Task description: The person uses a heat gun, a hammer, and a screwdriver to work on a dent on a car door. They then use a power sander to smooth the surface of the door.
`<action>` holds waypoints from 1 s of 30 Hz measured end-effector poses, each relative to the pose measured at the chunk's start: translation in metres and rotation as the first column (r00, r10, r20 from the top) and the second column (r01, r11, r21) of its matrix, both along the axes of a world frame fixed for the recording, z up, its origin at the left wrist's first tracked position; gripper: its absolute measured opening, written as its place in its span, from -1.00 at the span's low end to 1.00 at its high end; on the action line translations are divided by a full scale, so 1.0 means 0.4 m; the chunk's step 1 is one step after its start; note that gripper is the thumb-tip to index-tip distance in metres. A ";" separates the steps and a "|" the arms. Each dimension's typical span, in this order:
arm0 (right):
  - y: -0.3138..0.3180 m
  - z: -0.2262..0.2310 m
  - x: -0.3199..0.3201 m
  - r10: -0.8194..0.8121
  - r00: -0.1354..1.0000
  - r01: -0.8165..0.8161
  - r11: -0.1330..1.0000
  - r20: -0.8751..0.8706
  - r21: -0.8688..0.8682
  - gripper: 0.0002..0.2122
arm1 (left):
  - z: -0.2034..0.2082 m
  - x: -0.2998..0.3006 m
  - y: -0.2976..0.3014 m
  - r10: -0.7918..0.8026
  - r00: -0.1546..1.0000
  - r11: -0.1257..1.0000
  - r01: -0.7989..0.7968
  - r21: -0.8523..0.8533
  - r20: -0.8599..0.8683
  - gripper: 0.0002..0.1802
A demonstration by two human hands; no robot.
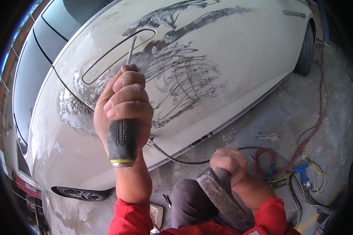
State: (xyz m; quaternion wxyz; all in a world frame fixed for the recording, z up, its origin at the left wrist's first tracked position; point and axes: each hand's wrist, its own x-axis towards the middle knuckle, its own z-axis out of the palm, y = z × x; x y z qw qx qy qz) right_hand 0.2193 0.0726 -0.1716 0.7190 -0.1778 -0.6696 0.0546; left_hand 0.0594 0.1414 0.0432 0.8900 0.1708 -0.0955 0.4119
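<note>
My left hand (pixel 125 96) is raised in front of a white car door (pixel 239 51), closed around a screwdriver (pixel 122 141) with a black textured grip and a yellow ring. Its thin metal shaft points up at the long door handle (pixel 110 62); whether the tip touches it I cannot tell. Dark scribbled smears and bare sanded patches surround that handle. Low on the right, my right hand (pixel 229 164) grips the rounded grey handle of a long, dusty grey block (pixel 219 192). The block slants down beside my knee, its lower end partly hidden by my arm.
On the concrete floor at right lie a red hose (pixel 262 156), a yellow cable (pixel 319 172) and a blue tool (pixel 302 170). A black hose (pixel 172 158) runs beside the car's sill. A crumpled glove-like item (pixel 269 136) and a pale block (pixel 156 214) lie on the floor.
</note>
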 end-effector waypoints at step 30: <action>-0.024 0.129 0.037 -0.093 0.985 0.031 0.921 -0.142 -0.389 -0.41 | -0.019 0.016 0.056 0.068 0.985 0.997 -0.074 -0.032 -0.160 -0.82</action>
